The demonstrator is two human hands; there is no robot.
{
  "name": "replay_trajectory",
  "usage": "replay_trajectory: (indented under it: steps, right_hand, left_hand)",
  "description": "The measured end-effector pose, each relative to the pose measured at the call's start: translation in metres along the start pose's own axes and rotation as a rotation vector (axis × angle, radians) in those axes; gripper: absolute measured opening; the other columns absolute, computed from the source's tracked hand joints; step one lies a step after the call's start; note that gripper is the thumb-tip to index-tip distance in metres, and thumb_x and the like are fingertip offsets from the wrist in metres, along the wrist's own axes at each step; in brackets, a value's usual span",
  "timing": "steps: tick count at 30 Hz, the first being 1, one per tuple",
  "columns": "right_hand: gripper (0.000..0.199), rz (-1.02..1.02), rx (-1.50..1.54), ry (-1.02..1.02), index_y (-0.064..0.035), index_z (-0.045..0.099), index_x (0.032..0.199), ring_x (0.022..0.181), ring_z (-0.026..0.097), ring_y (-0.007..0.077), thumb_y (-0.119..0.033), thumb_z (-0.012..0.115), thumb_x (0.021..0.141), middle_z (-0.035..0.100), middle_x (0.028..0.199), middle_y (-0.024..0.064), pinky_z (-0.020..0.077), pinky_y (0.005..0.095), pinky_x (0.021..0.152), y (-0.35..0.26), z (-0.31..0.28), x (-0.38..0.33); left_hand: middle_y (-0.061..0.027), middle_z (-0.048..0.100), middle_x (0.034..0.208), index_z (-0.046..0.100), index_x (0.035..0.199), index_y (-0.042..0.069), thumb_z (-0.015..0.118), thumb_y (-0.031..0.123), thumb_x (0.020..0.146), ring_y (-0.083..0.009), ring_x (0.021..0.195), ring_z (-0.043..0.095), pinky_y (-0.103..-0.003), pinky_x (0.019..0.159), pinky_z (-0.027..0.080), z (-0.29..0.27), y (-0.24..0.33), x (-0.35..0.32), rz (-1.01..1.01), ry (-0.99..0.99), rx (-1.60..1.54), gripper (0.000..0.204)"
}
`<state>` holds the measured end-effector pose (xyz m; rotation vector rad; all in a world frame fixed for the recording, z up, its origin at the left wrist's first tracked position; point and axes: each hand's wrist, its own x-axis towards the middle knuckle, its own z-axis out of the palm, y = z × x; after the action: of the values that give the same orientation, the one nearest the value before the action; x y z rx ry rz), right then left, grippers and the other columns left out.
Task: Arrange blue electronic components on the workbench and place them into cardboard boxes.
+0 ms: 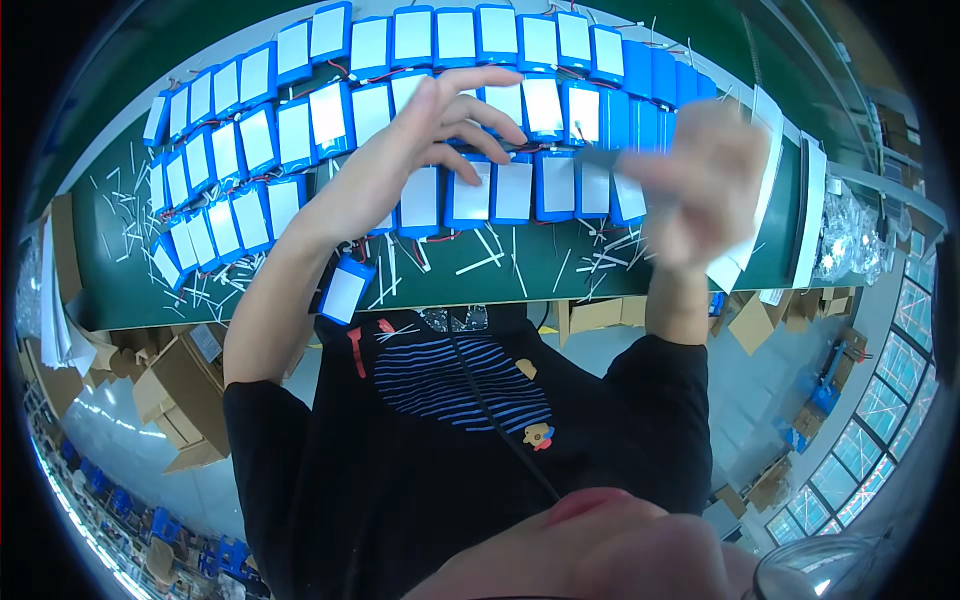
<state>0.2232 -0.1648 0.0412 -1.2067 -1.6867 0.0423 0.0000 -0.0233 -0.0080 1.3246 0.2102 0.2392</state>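
My left hand (pixel 425 130) reaches over rows of blue battery packs (pixel 513 192) with its fingers spread. Its fingertips are over packs in the middle and front rows; whether they touch is unclear. To the right, my right hand (pixel 705 185) is smeared by motion above the right end of the rows. A dark grey blur (pixel 600 160) shows at its fingertips, too smeared to name. Most packs carry a white rectangular pad on top; several at the right are plain blue. Thin red and black wires run between rows. One tilted pack (pixel 346 291) sits near my left forearm at the table's front edge.
Narrow white strips (pixel 490 250) litter the green table (pixel 450 284). White sheets (pixel 768 190) lie at the right, beside clear plastic bags (pixel 850 240). Cardboard boxes (pixel 175 395) stand below the table at the left, with more cardboard (pixel 755 325) at the right.
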Motion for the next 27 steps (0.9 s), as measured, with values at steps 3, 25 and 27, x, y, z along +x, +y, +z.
replay_trajectory:
  steps: [3, 25, 27]
  right_hand:
    - [0.011, 0.245, -0.058, -0.052, -0.0135, 0.076, 0.100, 0.093, 0.049, 0.0219, -0.021, 0.073, 0.092, 0.049, 0.103, 0.0070, 0.0420, 0.0310, 0.075, 0.046, -0.041, 0.002]
    - [0.023, 0.430, -0.550, -0.506, -0.0126, 0.078, 0.088, 0.101, 0.047, 0.0247, -0.031, 0.069, 0.098, 0.051, 0.104, 0.0061, 0.0358, 0.0380, 0.094, 0.055, -0.038, -0.008]
    - [0.023, 0.437, -0.529, -0.502, -0.0125, 0.079, 0.089, 0.100, 0.047, 0.0247, -0.032, 0.070, 0.098, 0.052, 0.103, 0.0061, 0.0357, 0.0385, 0.094, 0.056, -0.038, -0.008]
  left_hand:
    - [-0.0122, 0.063, 0.128, 0.048, 0.147, 0.010, 0.046, 0.037, 0.109, -0.0268, 0.113, 0.063, -0.033, 0.090, 0.051, 0.002, 0.004, 0.006, 0.036, 0.014, 0.184, 0.047]
    - [-0.0114, 0.057, 0.133, 0.068, 0.123, 0.019, 0.066, 0.022, 0.096, -0.0313, 0.124, 0.051, -0.039, 0.099, 0.049, 0.048, -0.006, 0.072, 0.518, 0.118, 1.493, 0.026]
    - [-0.0120, 0.056, 0.133, 0.068, 0.121, 0.020, 0.067, 0.021, 0.095, -0.0325, 0.127, 0.049, -0.041, 0.101, 0.049, 0.049, -0.007, 0.074, 0.538, 0.129, 1.528, 0.026]
